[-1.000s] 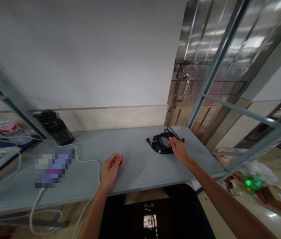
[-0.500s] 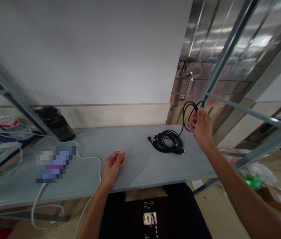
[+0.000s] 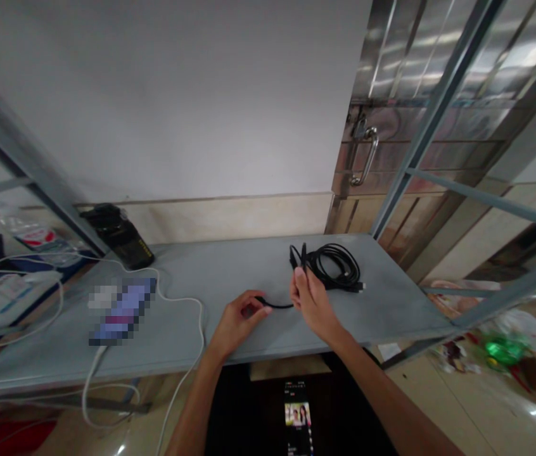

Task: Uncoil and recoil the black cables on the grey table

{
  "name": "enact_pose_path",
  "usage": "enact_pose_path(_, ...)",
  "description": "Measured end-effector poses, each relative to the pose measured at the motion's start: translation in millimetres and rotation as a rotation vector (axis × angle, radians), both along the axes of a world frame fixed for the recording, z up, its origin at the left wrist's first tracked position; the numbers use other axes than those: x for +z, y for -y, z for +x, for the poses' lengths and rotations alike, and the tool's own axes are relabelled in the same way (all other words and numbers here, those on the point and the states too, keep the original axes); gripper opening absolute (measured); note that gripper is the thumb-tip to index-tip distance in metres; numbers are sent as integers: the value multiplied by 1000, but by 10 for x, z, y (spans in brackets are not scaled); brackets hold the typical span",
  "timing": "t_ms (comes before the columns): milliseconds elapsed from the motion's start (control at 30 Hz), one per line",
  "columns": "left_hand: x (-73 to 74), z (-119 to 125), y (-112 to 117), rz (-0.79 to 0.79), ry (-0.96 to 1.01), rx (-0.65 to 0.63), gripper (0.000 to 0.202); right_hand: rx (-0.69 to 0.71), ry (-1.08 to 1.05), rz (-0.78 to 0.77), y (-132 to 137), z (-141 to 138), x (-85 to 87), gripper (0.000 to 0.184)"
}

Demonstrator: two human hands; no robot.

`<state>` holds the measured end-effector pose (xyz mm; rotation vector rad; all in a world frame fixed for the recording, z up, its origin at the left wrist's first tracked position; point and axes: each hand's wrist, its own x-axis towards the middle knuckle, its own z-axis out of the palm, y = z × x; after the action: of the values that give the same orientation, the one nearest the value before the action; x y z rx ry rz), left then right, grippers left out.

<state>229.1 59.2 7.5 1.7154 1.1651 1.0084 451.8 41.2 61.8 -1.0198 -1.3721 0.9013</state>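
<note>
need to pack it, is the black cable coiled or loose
Partly coiled: the black cable lies looped on the grey table, but one stretch runs between the left hand and right hand.

"What's different from a moment ago?"

"The bare right hand (image 3: 310,304) has dropped from high above the table and now pinches a thin black rubber cable (image 3: 275,305)."

"And the other?"

"The bare left hand (image 3: 239,322), empty before, has closed on that cable too."

"The coil?"

"The round black cable coil (image 3: 339,266) lies in looser, wider loops."
</note>
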Motion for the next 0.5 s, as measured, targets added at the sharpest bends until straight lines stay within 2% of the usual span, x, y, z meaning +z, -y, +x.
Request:
enact_pose_path(133,-44,-12,-22,5,-9,25,38,19,593,159,-82,-37,-445,39)
enact_pose_path(200,-66,-19,-32,17,-17,16,32,4,858,267,-105,-44,-597,33)
enact_pose_path(267,-78,-23,-38,27,-19,16,30,-19,1038,342,-111,-58,-692,26)
enact_pose_path(367,-70,-24,-39,23,-32,47,29,-40,1145,354,-107,-69,-739,19)
enact_pose_path(500,-27,-17,-36,10,-36,65,30,29,1136,337,-104,-48,-720,21)
